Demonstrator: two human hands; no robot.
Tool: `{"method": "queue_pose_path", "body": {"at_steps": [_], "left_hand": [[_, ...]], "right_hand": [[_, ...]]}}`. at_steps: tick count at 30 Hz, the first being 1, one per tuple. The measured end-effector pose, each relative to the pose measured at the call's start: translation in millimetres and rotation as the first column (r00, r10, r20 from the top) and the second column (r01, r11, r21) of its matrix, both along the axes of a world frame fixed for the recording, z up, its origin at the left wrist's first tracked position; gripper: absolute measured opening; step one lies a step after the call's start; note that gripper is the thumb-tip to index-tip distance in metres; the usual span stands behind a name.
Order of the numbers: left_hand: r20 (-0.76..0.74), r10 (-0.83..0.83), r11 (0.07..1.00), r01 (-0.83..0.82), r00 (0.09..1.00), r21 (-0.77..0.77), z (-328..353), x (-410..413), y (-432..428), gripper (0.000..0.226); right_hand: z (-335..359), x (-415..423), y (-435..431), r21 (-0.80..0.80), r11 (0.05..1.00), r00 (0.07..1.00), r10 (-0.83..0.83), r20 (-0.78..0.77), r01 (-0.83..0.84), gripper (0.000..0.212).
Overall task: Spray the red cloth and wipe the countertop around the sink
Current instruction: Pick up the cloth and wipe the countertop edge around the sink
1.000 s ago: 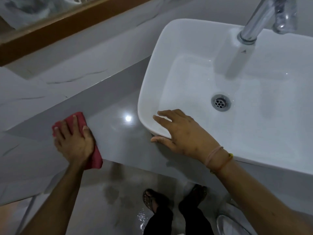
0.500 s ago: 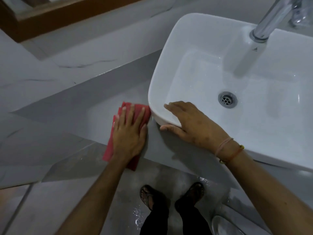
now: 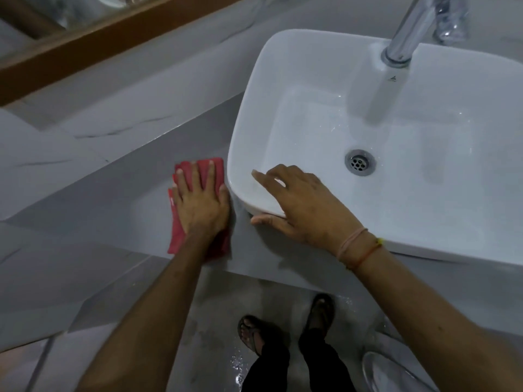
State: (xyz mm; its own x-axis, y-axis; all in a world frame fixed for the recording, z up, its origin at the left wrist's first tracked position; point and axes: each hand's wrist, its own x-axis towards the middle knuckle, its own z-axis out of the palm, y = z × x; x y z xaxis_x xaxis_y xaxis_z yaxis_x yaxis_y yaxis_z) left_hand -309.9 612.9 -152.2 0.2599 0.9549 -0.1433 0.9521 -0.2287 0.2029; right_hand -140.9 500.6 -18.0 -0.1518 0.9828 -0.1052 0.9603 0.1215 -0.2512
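Note:
A folded red cloth [image 3: 181,239] lies flat on the grey countertop [image 3: 119,199], right against the left wall of the white basin sink [image 3: 254,114]. My left hand [image 3: 201,205] presses down on the cloth with its fingers spread; the palm hides the cloth's middle. My right hand [image 3: 305,210] rests on the sink's near left corner, fingers over the rim and thumb against the outer wall. No spray bottle is in view.
A chrome tap [image 3: 404,32] rises over the sink's back rim, and a drain [image 3: 360,162] sits in the bowl. A wood-framed mirror [image 3: 85,38] runs along the back wall. Below the counter edge are a wet floor, my sandalled feet [image 3: 283,329] and a rounded white object [image 3: 390,374].
My left hand has slid the red cloth rightward across the countertop from the far left to the sink's side. My right hand has stayed on the sink's corner.

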Motion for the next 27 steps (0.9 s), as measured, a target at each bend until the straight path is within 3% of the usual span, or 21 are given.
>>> {"method": "queue_pose_path", "body": {"at_steps": [2, 4, 5, 7, 10, 12, 13, 15, 19, 22, 24, 27], "left_hand": [[0.026, -0.044, 0.999, 0.044, 0.999, -0.02, 4, -7, -17, 0.064], [0.09, -0.068, 0.995, 0.074, 0.994, -0.064, 13, -14, -29, 0.066], [0.143, -0.035, 0.995, 0.047, 0.989, -0.082, 18, -20, -34, 0.066], [0.225, 0.143, 0.988, -0.124, 0.964, -0.096, 28, -35, -40, 0.068], [0.204, 0.374, 0.927, -0.357, 0.904, -0.12, 39, -48, -51, 0.062], [0.183, 0.403, 0.912, -0.379, 0.897, -0.153, 40, -48, -54, 0.057], [0.191, 0.426, 0.901, -0.396, 0.884, -0.177, 41, -48, -51, 0.055], [0.188, 0.512, 0.851, -0.464, 0.838, -0.247, 39, -47, -38, 0.055], [0.17, 0.682, 0.697, -0.562, 0.712, -0.445, 33, -49, -14, 0.064], [0.223, 0.732, 0.644, -0.547, 0.644, -0.534, 32, -52, -3, 0.06], [0.252, 0.732, 0.631, -0.489, 0.634, -0.603, 35, -58, 2, 0.047], [0.276, 0.734, 0.575, -0.352, 0.62, -0.739, 43, -70, 2, 0.046]], "right_hand": [[6, -2, -5, 0.133, 0.991, 1.0, -0.002, 0.009, 0.001, 0.064], [8, -5, -16, 0.385, 0.923, 1.0, 0.007, -0.022, 0.002, 0.045], [6, -10, -24, 0.487, 0.874, 0.999, 0.032, -0.044, -0.007, 0.036], [-5, -34, -37, 0.514, 0.855, 0.989, 0.126, -0.072, -0.071, 0.026], [-32, -82, -41, 0.292, 0.956, 0.976, 0.086, -0.198, -0.025, 0.025], [-49, -106, -31, 0.004, 0.984, 0.913, -0.166, -0.373, 0.18, 0.038], [-55, -111, -23, -0.144, 0.948, 0.858, -0.318, -0.404, 0.284, 0.046], [-68, -118, -4, -0.289, 0.859, 0.77, -0.508, -0.386, 0.422, 0.056], [-74, -135, 30, -0.383, 0.756, 0.652, -0.653, -0.386, 0.531, 0.06], [-77, -136, 46, -0.48, 0.601, 0.463, -0.799, -0.384, 0.639, 0.057], [-79, -129, 52, -0.575, 0.55, 0.33, -0.832, -0.447, 0.606, 0.056], [-74, -129, 54, -0.721, 0.506, 0.092, -0.842, -0.531, 0.473, 0.043]]}}
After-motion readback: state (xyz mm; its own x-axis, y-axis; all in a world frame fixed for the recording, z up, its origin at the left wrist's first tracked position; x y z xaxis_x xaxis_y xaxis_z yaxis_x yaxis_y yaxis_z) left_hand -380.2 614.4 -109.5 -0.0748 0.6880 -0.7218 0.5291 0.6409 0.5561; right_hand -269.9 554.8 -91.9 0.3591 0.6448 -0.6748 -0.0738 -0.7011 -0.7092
